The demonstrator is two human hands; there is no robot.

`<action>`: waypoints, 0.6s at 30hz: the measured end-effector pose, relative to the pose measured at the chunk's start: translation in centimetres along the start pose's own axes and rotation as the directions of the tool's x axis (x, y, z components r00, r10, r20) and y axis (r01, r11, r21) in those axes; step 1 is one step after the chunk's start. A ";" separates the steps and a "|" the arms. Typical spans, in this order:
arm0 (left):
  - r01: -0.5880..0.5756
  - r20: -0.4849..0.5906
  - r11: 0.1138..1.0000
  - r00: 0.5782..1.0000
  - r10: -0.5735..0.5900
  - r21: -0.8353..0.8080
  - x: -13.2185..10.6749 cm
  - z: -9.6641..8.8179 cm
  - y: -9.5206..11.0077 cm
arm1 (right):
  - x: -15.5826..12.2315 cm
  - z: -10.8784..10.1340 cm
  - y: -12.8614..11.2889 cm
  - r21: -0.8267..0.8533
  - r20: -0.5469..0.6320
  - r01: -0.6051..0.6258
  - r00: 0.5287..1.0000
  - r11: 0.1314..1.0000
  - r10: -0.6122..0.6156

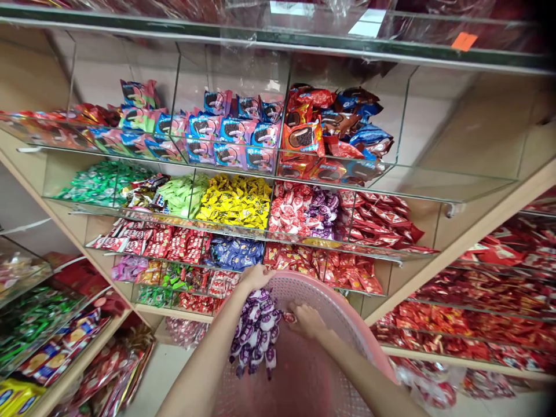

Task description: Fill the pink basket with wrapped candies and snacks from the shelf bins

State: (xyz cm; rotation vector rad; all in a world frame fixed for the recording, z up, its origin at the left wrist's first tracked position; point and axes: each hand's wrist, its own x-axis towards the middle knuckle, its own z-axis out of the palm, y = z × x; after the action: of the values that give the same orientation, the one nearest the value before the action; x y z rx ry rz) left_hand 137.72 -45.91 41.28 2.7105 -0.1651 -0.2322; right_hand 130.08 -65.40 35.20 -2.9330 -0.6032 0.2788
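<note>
A pink perforated plastic basket (pixel 343 313) is tilted up in front of glass sweet shelves. My left hand (pixel 253 277) grips its far rim at the top. A heap of purple-and-white wrapped sweets (pixel 256 333) lies inside the basket just below that hand. My right hand (pixel 307 319) is inside the basket, fingers curled and pinched on a red-and-white wrapped sweet at the right edge of the heap.
Glass bins (pixel 243 191) hold biscuit packs above and green, yellow, red and purple sweets below. A wooden shelf frame (pixel 478 231) slants down on the right, with red packets beyond it. More shelves of packets stand at the left (pixel 47 347).
</note>
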 end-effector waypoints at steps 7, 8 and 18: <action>-0.016 -0.007 1.000 1.000 0.016 0.003 -0.1 -0.1 0.1 | 0.4 1.1 -0.6 -0.019 -0.070 -0.021 0.997 1.000 0.019; -0.015 -0.008 1.000 1.000 0.015 0.001 -0.1 -0.1 0.1 | 0.4 1.1 -0.7 -0.025 -0.075 -0.023 0.997 0.999 0.021; -0.011 -0.040 0.999 0.999 0.010 -0.042 0.1 0.5 -0.4 | 0.3 -4.8 -2.8 0.077 -0.336 0.060 0.941 0.995 -0.031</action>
State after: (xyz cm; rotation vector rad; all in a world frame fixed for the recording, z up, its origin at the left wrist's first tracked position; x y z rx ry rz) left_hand 137.79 -45.74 40.61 2.6693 -0.1610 -0.1763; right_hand 130.27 -63.17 40.33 -2.7844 -0.5879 -0.1932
